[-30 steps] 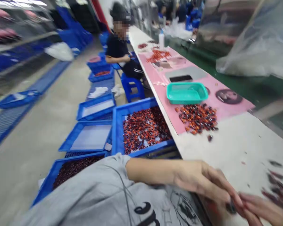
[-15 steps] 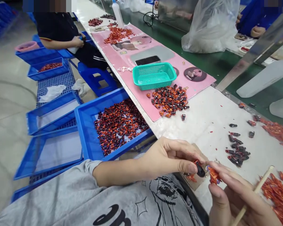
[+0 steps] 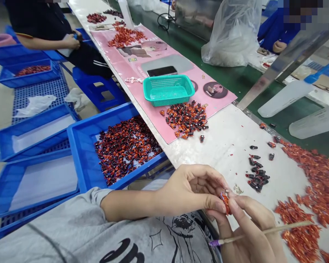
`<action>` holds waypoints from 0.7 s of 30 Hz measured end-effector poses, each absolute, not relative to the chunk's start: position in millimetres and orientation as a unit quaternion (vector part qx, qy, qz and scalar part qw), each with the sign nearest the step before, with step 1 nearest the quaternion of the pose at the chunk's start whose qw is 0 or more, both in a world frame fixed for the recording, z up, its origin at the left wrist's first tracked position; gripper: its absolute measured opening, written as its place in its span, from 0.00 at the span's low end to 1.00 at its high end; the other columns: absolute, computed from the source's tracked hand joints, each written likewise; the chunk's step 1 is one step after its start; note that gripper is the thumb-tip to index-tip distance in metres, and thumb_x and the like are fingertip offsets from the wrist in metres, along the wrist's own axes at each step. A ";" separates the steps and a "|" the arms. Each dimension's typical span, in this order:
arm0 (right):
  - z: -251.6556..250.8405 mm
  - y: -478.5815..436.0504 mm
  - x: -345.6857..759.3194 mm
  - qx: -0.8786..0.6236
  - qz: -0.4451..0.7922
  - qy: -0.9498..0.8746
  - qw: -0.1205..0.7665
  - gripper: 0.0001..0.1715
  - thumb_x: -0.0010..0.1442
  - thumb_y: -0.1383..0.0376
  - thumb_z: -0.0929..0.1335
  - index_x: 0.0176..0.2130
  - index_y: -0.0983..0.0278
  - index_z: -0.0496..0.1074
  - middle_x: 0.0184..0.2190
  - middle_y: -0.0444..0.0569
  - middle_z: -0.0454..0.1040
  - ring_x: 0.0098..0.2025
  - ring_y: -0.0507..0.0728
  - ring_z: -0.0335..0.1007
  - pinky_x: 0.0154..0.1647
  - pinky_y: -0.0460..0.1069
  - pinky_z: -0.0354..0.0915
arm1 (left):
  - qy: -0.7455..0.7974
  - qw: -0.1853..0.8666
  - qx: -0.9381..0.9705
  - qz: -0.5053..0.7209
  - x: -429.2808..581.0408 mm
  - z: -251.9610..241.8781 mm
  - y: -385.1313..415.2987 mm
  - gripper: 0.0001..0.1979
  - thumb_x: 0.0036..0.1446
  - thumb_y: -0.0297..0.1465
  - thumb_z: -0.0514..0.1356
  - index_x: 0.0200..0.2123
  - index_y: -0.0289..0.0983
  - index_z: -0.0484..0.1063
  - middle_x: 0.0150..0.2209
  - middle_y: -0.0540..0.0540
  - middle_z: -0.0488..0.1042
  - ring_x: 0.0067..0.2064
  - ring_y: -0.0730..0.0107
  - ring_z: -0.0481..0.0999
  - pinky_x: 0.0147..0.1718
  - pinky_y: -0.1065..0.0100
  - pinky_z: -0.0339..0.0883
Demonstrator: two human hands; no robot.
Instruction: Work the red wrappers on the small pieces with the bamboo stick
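My left hand point(image 3: 197, 190) and my right hand point(image 3: 249, 226) meet at the table's near edge, both pinching one small red and orange piece point(image 3: 225, 202) between their fingertips. My right hand also carries a thin wooden stick point(image 3: 263, 232) with a purple tip, lying across its fingers. Just beyond the hands lies a small cluster of dark pieces point(image 3: 256, 175). A long heap of red scraps point(image 3: 309, 197) spreads to the right of them.
A blue crate point(image 3: 82, 160) of red and dark pieces stands left of the table, with more blue crates point(image 3: 30, 182) beside it. A teal basket point(image 3: 168, 89) and a pile of pieces point(image 3: 188, 118) sit on a pink mat. A person point(image 3: 52, 33) sits farther along.
The view swung right and down onto the table. My hands have come together, both fingertips now closing on the red piece, and the dark piece seen in my left fingers is out of sight.
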State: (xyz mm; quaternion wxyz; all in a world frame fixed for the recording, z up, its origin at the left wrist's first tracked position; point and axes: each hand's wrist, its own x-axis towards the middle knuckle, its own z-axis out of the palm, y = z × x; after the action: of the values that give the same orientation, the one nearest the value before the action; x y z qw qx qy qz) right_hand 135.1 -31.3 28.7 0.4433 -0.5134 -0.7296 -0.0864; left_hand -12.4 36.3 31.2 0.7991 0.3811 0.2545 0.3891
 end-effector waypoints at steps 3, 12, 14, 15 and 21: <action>23.7 -33.4 132.3 -0.522 -0.039 -0.698 0.490 0.26 0.60 0.74 0.72 0.56 0.55 0.72 0.39 0.45 0.77 0.39 0.57 0.77 0.36 0.50 0.75 | 0.228 0.726 0.492 0.423 -13.0 31.7 41.7 0.15 0.49 0.39 0.74 0.30 0.33 0.78 0.29 0.44 0.79 0.30 0.71 0.79 0.32 0.71 0.75; 18.9 -37.1 129.5 -0.497 0.058 -0.685 0.530 0.22 0.61 0.74 0.71 0.52 0.55 0.72 0.32 0.44 0.74 0.32 0.55 0.74 0.28 0.49 0.71 | 0.110 0.662 0.607 0.426 -14.0 23.3 59.9 0.19 0.47 0.44 0.74 0.23 0.34 0.76 0.25 0.43 0.76 0.28 0.71 0.76 0.31 0.72 0.72; 22.5 -36.0 132.8 -0.490 0.055 -0.702 0.513 0.18 0.63 0.72 0.70 0.51 0.56 0.71 0.33 0.44 0.74 0.35 0.55 0.75 0.31 0.49 0.72 | 0.117 0.682 0.590 0.416 -13.0 20.3 57.8 0.17 0.49 0.41 0.74 0.25 0.34 0.76 0.27 0.44 0.76 0.29 0.72 0.75 0.31 0.72 0.71; 24.3 -35.7 134.1 -0.486 0.060 -0.710 0.506 0.15 0.64 0.70 0.70 0.50 0.57 0.71 0.34 0.45 0.74 0.36 0.54 0.75 0.33 0.49 0.72 | 0.115 0.697 0.579 0.408 -12.8 19.0 56.2 0.16 0.50 0.39 0.74 0.26 0.34 0.76 0.28 0.44 0.76 0.29 0.72 0.75 0.32 0.72 0.71; 35.4 -34.8 131.0 -0.475 0.092 -0.711 0.510 0.11 0.67 0.66 0.70 0.49 0.63 0.68 0.35 0.45 0.72 0.39 0.51 0.72 0.37 0.45 0.72 | 0.093 0.809 0.455 0.360 -12.0 14.8 46.8 0.15 0.51 0.35 0.74 0.28 0.33 0.72 0.30 0.48 0.72 0.31 0.76 0.74 0.32 0.74 0.71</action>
State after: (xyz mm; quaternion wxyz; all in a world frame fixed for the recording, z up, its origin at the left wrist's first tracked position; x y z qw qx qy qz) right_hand 131.0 -34.8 35.4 0.5103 -0.4747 -0.7111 0.0924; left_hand -12.0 46.8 14.8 0.8090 0.4553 0.0925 0.3602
